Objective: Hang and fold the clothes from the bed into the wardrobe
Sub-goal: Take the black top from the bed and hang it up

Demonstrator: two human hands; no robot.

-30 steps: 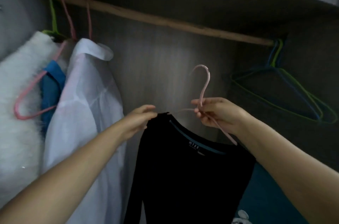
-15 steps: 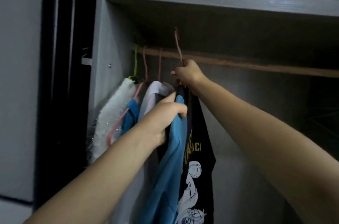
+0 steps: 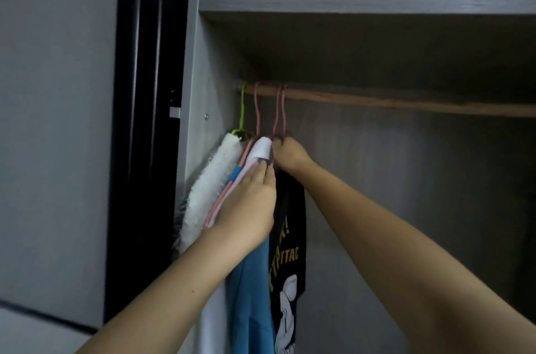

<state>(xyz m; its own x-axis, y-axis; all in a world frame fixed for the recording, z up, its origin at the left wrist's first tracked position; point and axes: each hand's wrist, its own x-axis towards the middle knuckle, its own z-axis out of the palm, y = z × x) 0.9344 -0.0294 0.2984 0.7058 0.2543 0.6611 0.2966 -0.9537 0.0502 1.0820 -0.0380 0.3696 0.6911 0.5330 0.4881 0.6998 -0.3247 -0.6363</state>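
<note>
your right hand (image 3: 288, 154) is curled around the neck of the pink hanger (image 3: 282, 110), whose hook sits over the wooden rail (image 3: 406, 101), so the black t-shirt (image 3: 290, 237) hangs at the far left of the wardrobe. your left hand (image 3: 246, 208), fingers fairly straight, presses the white shirt (image 3: 262, 147) and its neighbours leftward, likely to make room. the fluffy white garment (image 3: 208, 188) hangs nearest the side wall.

The black T-shirt (image 3: 290, 237) hanging in the wardrobe carries yellow lettering: "TTAC" reads clearly, an exclamation mark stands above it, and the remaining letters are hidden by folds.
</note>
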